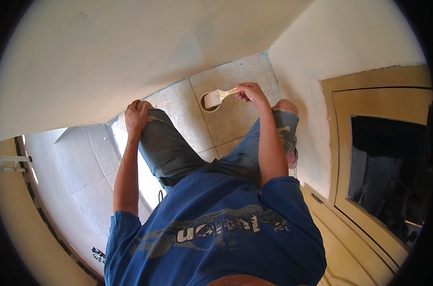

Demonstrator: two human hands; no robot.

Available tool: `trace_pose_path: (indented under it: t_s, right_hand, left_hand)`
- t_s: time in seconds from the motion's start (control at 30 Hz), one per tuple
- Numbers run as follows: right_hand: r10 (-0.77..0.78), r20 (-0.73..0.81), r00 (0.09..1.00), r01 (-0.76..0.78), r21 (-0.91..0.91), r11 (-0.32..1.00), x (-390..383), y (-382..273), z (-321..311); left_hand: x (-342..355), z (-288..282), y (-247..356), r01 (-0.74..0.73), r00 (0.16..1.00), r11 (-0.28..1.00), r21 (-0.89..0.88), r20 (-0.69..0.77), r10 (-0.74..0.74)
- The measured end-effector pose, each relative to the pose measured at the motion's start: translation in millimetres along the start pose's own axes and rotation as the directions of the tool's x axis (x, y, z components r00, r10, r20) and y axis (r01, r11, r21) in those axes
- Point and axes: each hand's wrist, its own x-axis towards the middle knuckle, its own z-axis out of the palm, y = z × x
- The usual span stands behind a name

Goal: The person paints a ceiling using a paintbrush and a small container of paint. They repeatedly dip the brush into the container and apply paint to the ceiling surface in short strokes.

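My right hand (252, 93) is closed around the handle of a wide paintbrush (214, 98), with light paint marks on its fingers. The brush points left, its pale bristle end lying over the mouth of a small round white container (201, 103). Brownish shade shows inside that container; how much it holds I cannot tell. It stands on the tiled floor (235, 124) between my bent legs. On my left knee rests my left hand (137, 118), fingers draped loosely over it and holding no object.
A cream wall (107, 52) rises close in front, meeting another wall (302, 52) at a corner to the right. Further right is a yellow wooden frame (340, 143) around a dark pane (386, 162). Light tiles (83, 157) continue on the left.
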Motion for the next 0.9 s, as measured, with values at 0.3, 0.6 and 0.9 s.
trace_pose_path:
  t_s: [0.3, 0.6, 0.9]
  right_hand:
    - [-0.004, -0.011, 1.000, 0.004, -0.001, 1.000, -0.7, 0.5, -4.0]
    - [0.011, -0.039, 0.999, -0.011, 0.012, 1.000, -9.5, -3.4, -6.7]
    - [0.007, -0.041, 0.999, -0.006, 0.021, 1.000, -13.3, -3.9, -6.0]
  left_hand:
    - [-0.1, 1.4, 1.1, 0.013, 1.000, 1.000, 0.021, 0.001, -0.013]
    - [1.3, 3.1, -4.7, 0.015, 1.000, 1.000, 0.024, -0.006, -0.014]
    - [-0.7, 0.5, -3.9, 0.015, 1.000, 1.000, 0.006, -0.006, -0.015]
